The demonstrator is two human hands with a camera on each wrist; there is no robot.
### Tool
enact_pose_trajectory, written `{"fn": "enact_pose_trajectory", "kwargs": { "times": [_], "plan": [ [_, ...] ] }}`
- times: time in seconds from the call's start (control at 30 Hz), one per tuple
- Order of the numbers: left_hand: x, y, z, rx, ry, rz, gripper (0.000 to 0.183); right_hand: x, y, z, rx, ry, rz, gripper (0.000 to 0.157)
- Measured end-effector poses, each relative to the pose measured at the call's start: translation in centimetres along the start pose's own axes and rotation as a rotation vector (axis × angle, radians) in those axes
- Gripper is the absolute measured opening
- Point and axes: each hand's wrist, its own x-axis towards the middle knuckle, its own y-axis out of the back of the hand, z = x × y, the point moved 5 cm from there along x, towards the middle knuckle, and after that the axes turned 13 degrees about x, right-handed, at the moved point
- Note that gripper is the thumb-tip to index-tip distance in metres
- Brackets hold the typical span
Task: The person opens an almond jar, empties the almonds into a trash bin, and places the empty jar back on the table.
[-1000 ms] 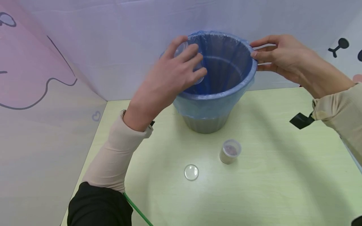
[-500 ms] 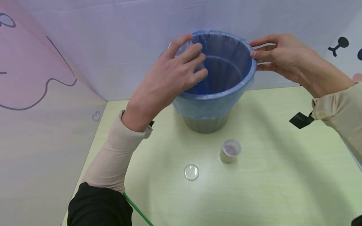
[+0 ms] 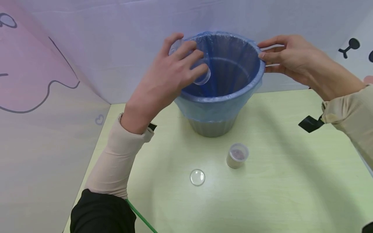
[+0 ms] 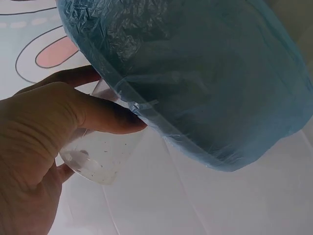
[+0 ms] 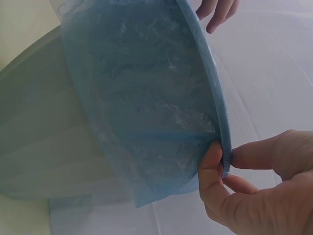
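My left hand (image 3: 172, 72) grips a clear plastic cup (image 3: 203, 77), tilted at the left rim of the trash can. Its mouth points in over the blue liner. A few dark specks cling inside the cup (image 4: 100, 156) in the left wrist view. Fingers cover much of it in the head view. The trash can (image 3: 211, 128) is grey, with a blue bag (image 3: 212, 110) folded over its rim. On the right side, my right hand (image 3: 297, 61) pinches the rim and bag between thumb and fingers, as the right wrist view also shows (image 5: 264, 181).
On the pale table (image 3: 276, 181), a small lidded-looking tub (image 3: 237, 156) stands in front of the can. A clear round disc (image 3: 197, 177) lies to its left. A green cord (image 3: 141, 216) runs beside the left sleeve. Printed cloth walls (image 3: 131, 48) rise behind and left.
My left hand shifts slightly right, then back left with the cup, baring more of the cup's mouth inside the can. My right hand keeps its hold on the rim.
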Motion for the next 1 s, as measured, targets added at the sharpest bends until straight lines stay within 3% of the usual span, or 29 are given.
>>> {"fn": "enact_pose_trajectory", "kwargs": {
  "times": [0.83, 1.0],
  "plan": [
    [-0.46, 0.51, -0.47, 0.032, 0.057, 0.023, 0.052, 0.06, -0.01, 0.02, -0.066, 0.015, 0.002, 0.055],
    [-0.29, 0.97, -0.09, 0.262, 0.032, 0.086, 0.040, 0.10, 0.05, 0.04, -0.052, 0.012, 0.000, 0.054]
  ]
}}
